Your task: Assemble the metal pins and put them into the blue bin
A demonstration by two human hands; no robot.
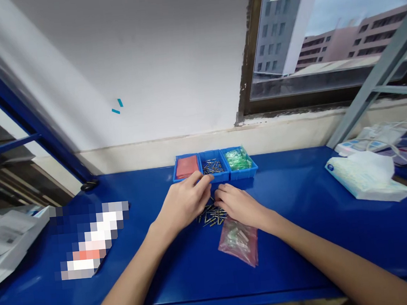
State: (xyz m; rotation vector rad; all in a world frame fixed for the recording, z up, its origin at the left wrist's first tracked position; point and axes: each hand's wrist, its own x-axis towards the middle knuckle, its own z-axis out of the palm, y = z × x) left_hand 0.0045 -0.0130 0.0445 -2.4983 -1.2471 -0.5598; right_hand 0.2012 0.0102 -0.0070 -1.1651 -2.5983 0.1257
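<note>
1. Blue table [291, 258]: under everything; landmark = pin pile [214, 217], loose metal pins lying straight on the tabletop.
2. Tissue pack [365, 176]: well right of the pile, white tissue sticking out of the top.
3. Pixelated item [94, 245]: well left of the pile, contents unreadable.
4. Three blue bins in a row, just beyond the pile. Left bin [174, 175]: red sheets or bags. Middle bin [220, 176]: more metal pins. Right bin [243, 173]: green-and-clear packets.
5. Left hand [189, 199]: over the pile's left/far side, fingers bent, thumb close to them. Can't tell if it grips a pin.
6. Right hand [237, 204]: at the pile's right/far side, fingers curled down onto it, hiding part. Grip not visible, can't tell.
7. Pink bag [238, 242]: near side of the pile, slightly right, top edge by the right wrist. Small packets show through.
8. Pile itself: between and slightly nearer than both hands, pins pointing every way.
</note>
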